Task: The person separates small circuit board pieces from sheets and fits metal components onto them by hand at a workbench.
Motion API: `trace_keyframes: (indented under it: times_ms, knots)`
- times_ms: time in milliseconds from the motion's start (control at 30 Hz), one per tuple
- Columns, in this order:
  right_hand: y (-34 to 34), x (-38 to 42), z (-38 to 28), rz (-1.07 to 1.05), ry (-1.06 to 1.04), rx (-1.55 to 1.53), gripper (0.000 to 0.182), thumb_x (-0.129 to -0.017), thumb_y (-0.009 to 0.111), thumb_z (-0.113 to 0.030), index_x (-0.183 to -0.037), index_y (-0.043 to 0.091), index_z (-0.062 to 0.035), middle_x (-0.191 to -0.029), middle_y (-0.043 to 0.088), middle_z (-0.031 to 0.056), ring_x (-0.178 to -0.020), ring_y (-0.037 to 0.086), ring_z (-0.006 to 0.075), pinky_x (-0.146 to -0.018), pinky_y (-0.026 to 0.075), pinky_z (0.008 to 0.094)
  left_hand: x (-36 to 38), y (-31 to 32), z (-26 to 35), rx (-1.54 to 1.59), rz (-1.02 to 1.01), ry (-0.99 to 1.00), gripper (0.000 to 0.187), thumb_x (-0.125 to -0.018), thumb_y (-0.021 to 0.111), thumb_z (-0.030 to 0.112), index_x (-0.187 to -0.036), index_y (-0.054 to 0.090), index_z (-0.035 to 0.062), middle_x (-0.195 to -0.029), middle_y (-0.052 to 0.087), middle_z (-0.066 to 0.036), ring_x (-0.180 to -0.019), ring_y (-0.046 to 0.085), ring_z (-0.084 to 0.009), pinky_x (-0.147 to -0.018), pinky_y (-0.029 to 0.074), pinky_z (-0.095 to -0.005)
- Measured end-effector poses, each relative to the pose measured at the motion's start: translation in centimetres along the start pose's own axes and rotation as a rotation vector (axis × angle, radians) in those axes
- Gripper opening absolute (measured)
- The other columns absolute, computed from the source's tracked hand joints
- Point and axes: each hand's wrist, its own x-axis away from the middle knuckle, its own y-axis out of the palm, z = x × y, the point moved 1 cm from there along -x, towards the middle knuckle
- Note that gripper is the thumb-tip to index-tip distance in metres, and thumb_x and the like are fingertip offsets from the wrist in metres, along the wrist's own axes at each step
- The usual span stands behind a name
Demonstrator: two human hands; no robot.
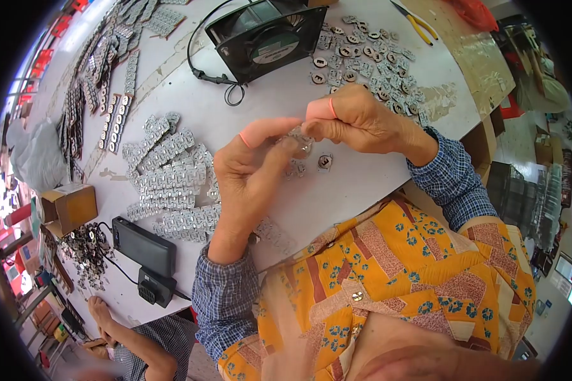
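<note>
Near the middle of the head view, my left hand (251, 168) pinches a small metal piece (303, 143) between thumb and forefinger. My right hand (362, 120) is closed just beside it, thumb and forefinger meeting at the same spot; what its fingertips grip is hidden. Pink covers wrap a finger on each hand. Below them on the white table (324, 203) lies one small round-centred metal part (325, 162), with tiny loose pieces to its left. Flat silver panels of joined parts (171, 184) spread out left of my left hand.
A black fan (267, 41) with a cable stands at the back. Loose metal parts (378, 63) and yellow-handled pliers (419, 25) lie at the back right. At left are a cardboard box (70, 206), a black power bank (143, 246) and another person's arm (133, 340).
</note>
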Motion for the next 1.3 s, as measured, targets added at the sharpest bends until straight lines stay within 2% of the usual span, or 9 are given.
trace_keyframes:
  times_ms: [200, 400, 500, 600, 700, 833, 933, 1033, 1300]
  knots:
    - [0.3, 0.0, 1.0, 0.004, -0.108, 0.122, 0.031, -0.099, 0.061, -0.024, -0.076, 0.059, -0.0044, -0.055, 0.049, 0.0018, -0.045, 0.047, 0.0128, -0.046, 0.038, 0.0287, -0.1, 0.5, -0.5, -0.022, 0.049, -0.009, 0.017, -0.094, 0.066, 0.008, -0.107, 0.065, -0.0025, -0.090, 0.071, -0.007, -0.077, 0.067, -0.0114, -0.061, 0.050, -0.0188]
    - [-0.1, 0.3, -1.7, -0.042, 0.554, -0.712, 0.033, -0.101, 0.059, -0.026, -0.076, 0.061, -0.0051, -0.059, 0.050, -0.0050, -0.050, 0.045, 0.0034, -0.043, 0.031, 0.0215, 0.0, -0.4, 0.3, 0.284, -0.106, -0.169, 0.010, -0.093, 0.068, 0.007, -0.101, 0.065, 0.0016, -0.086, 0.068, -0.004, -0.070, 0.064, -0.0080, -0.058, 0.049, -0.0198]
    - [0.3, 0.3, -0.1, -0.063, 0.548, -0.867, 0.035, -0.101, 0.058, -0.029, -0.076, 0.062, -0.0059, -0.062, 0.052, -0.0049, -0.050, 0.044, 0.0023, -0.042, 0.029, 0.0182, 0.0, -0.5, -0.2, 0.310, -0.034, -0.136, 0.009, -0.094, 0.066, 0.008, -0.100, 0.065, 0.0015, -0.087, 0.068, -0.003, -0.071, 0.065, -0.0080, -0.057, 0.048, -0.0198]
    - [0.6, -0.2, -1.0, 0.114, 0.543, -0.591, 0.037, -0.101, 0.060, -0.032, -0.076, 0.063, -0.0060, -0.063, 0.053, -0.0043, -0.050, 0.044, 0.0020, -0.042, 0.030, 0.0186, -0.1, -0.2, -0.2, 0.167, 0.087, -0.009, 0.008, -0.094, 0.065, 0.004, -0.101, 0.064, 0.0002, -0.089, 0.068, -0.003, -0.074, 0.065, -0.0085, -0.058, 0.049, -0.0214]
    - [1.1, -0.2, -0.7, 0.184, 0.402, -0.508, 0.037, -0.100, 0.060, -0.033, -0.076, 0.063, -0.0056, -0.063, 0.054, -0.0039, -0.051, 0.045, 0.0022, -0.043, 0.032, 0.0195, 0.0, 0.2, -0.7, -0.092, 0.139, 0.209, 0.014, -0.093, 0.064, 0.000, -0.106, 0.063, -0.0030, -0.092, 0.068, -0.007, -0.075, 0.066, -0.0118, -0.060, 0.051, -0.0220]
    - [1.4, 0.1, -0.2, 0.201, 0.292, -0.319, 0.037, -0.101, 0.060, -0.031, -0.075, 0.062, -0.0045, -0.063, 0.055, -0.0031, -0.051, 0.046, 0.0025, -0.044, 0.034, 0.0202, -0.2, -0.1, -1.4, -0.524, 0.159, 0.519, 0.020, -0.088, 0.065, -0.009, -0.107, 0.063, -0.0049, -0.093, 0.068, -0.010, -0.078, 0.068, -0.0139, -0.066, 0.054, -0.0239]
    - [1.5, 0.2, -0.2, 0.175, 0.285, -0.286, 0.037, -0.101, 0.059, -0.030, -0.075, 0.061, -0.0041, -0.063, 0.054, -0.0025, -0.051, 0.046, 0.0027, -0.045, 0.035, 0.0205, -0.2, 0.1, -0.9, -0.678, 0.191, 0.604, 0.024, -0.084, 0.068, -0.011, -0.106, 0.065, -0.0035, -0.093, 0.069, -0.012, -0.078, 0.069, -0.0153, -0.069, 0.055, -0.0252]
    - [1.5, 0.1, -0.2, 0.154, 0.300, -0.278, 0.037, -0.102, 0.059, -0.029, -0.074, 0.060, -0.0042, -0.063, 0.054, -0.0021, -0.051, 0.046, 0.0028, -0.045, 0.035, 0.0208, -0.6, 0.5, -1.0, -0.741, 0.256, 0.765, 0.028, -0.078, 0.068, -0.014, -0.102, 0.062, -0.0007, -0.087, 0.067, -0.014, -0.069, 0.066, -0.0239, -0.060, 0.053, -0.0298]
    - [1.2, 0.2, -0.3, 0.165, 0.359, -0.312, 0.033, -0.101, 0.060, -0.029, -0.079, 0.063, -0.0040, -0.065, 0.057, -0.0029, -0.055, 0.047, 0.0028, -0.048, 0.036, 0.0207, -0.6, 0.5, -0.6, -0.648, 0.297, 0.689, 0.028, -0.076, 0.068, -0.015, -0.101, 0.062, -0.0009, -0.087, 0.067, -0.015, -0.069, 0.066, -0.0247, -0.059, 0.053, -0.0309]
